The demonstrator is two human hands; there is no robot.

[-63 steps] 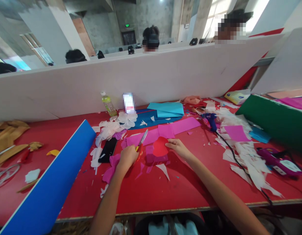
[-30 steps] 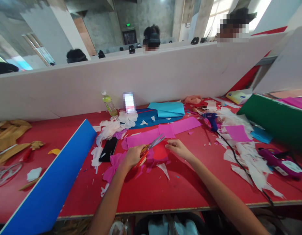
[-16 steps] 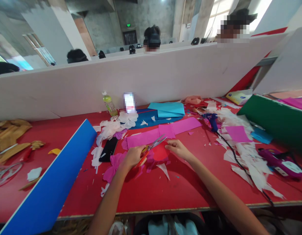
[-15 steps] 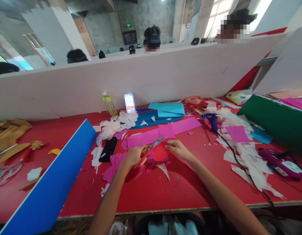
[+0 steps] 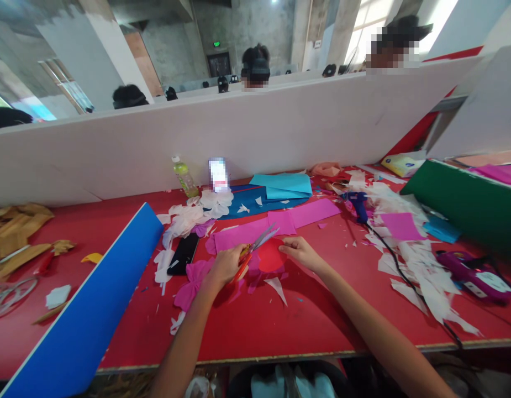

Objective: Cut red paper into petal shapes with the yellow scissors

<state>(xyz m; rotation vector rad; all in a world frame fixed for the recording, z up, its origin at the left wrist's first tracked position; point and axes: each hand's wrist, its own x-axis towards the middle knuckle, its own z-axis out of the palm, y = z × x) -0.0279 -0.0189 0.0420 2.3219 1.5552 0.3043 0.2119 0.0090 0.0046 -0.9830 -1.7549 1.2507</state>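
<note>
My left hand [image 5: 225,265] grips red-handled scissors [image 5: 252,248], whose blades stand apart and point up and right over the edge of a red paper piece [image 5: 270,256]. My right hand [image 5: 301,252] pinches the right edge of that red piece and holds it just above the red table [image 5: 280,320]. Under the red piece lie pink paper scraps [image 5: 252,270], and a long pink paper strip [image 5: 275,222] lies just behind them.
A blue board [image 5: 89,309] slants at the left, a green board [image 5: 462,204] at the right. Black phone [image 5: 183,253], green bottle [image 5: 183,176], blue glue gun [image 5: 358,204] with cord, purple glue gun [image 5: 473,272], blue paper sheets [image 5: 275,190], white paper scraps. People sit behind the white divider [image 5: 238,132].
The scissors swung from pointing up to lying across the red paper's edge, blades opened. The red piece dropped lower toward the table; my right hand stayed on it.
</note>
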